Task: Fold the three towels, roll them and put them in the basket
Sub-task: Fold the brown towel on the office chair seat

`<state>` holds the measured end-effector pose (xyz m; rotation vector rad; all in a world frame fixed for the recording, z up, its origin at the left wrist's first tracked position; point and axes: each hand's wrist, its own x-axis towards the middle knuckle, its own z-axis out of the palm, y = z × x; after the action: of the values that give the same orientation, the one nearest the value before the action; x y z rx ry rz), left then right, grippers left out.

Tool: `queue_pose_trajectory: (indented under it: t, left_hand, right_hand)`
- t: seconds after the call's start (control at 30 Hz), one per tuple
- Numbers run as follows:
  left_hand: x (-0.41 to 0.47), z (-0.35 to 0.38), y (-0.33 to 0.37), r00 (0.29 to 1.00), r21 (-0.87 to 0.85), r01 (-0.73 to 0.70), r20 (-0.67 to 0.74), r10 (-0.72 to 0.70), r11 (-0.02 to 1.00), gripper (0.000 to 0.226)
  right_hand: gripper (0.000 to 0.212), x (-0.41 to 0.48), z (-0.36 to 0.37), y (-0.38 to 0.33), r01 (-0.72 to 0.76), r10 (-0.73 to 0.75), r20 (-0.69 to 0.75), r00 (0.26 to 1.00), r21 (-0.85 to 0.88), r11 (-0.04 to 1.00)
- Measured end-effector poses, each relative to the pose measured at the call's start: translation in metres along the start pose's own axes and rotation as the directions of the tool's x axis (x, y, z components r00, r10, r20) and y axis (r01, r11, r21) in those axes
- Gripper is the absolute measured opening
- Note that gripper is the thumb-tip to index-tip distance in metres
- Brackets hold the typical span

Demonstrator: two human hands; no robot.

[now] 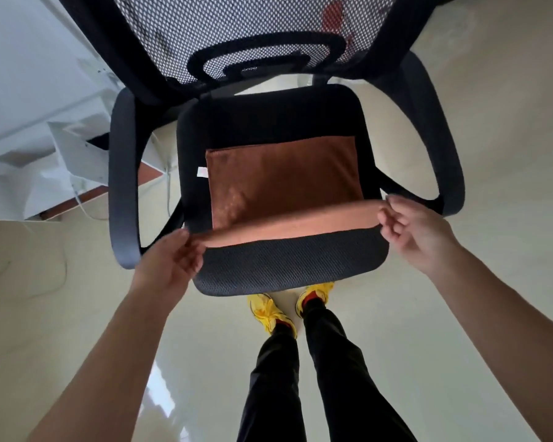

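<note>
A brown towel [281,183] lies flat on the black seat of an office chair [288,266], a small white label at its left edge. Its near edge is curled over into a low roll that runs across the seat. My left hand [173,253] pinches the left end of that roll at the seat's left side. My right hand [409,228] pinches the right end at the seat's right side. Only this one towel shows; no basket is in view.
The chair's mesh backrest [237,33] rises at the far side, with armrests left [122,186] and right [444,148]. White furniture [45,129] and cables stand at the left. Glossy pale floor surrounds the chair; my legs and yellow shoes [268,311] are below the seat's front.
</note>
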<state>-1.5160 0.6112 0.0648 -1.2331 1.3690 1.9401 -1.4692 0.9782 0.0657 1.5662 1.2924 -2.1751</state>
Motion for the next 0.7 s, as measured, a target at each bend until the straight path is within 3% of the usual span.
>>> queue_pose_trajectory:
  t: [0.13,0.5,0.63,0.7]
  left_hand:
    - [0.034,0.036,0.041,0.999,-0.056,0.035,-0.014,-0.036,0.998,0.011]
    - [0.139,0.103,0.082,0.99,-0.021,0.103,-0.09,-0.105,0.994,0.017]
    - [0.159,0.116,0.08,0.994,0.022,0.018,-0.11,-0.015,1.0,0.006]
    - [0.161,0.121,0.079,0.986,0.099,-0.08,-0.136,0.094,0.992,0.006]
  right_hand:
    - [0.01,0.029,0.033,-0.034,-0.035,0.032,0.029,0.999,0.119,0.992]
    - [0.022,0.124,0.092,-0.063,-0.128,0.129,-0.009,0.992,0.066,0.99]
    - [0.023,0.14,0.097,-0.063,-0.109,0.111,-0.076,0.991,0.02,0.994]
    - [0.021,0.14,0.104,-0.063,-0.012,-0.005,-0.169,0.986,-0.095,0.995]
